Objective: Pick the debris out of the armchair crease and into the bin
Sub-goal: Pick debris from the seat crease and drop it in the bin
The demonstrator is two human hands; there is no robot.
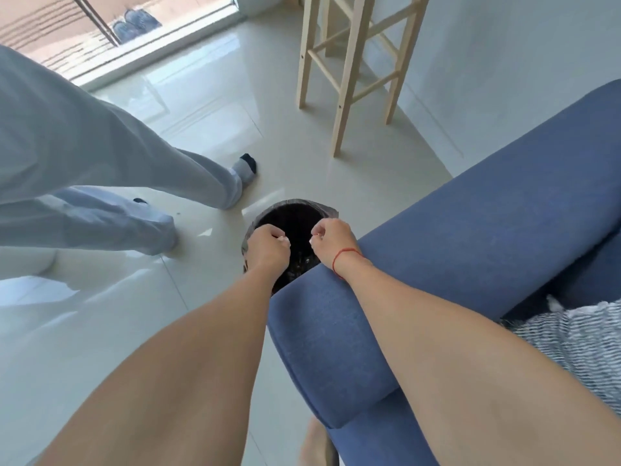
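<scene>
A glossy pale tiled floor (208,122) runs from a sunlit sliding door to a wooden stool (349,62). At far left a second person in light trousers (100,169) stands aside, taking no part. Next comes the left hand (267,245), curled in a narrow pinch over the black-lined bin (295,213); small white bits of debris (285,242) show at its fingertips. The right hand (332,238), a red string on its wrist, hangs opposite in the same tight pinch on another white scrap, forearm resting across the blue armchair (470,230) arm. Both grips sit above the bin's mouth, probably so the scraps fall straight in. At right, more white fluff (552,302) lies by the crease beside a striped cloth (578,344).
</scene>
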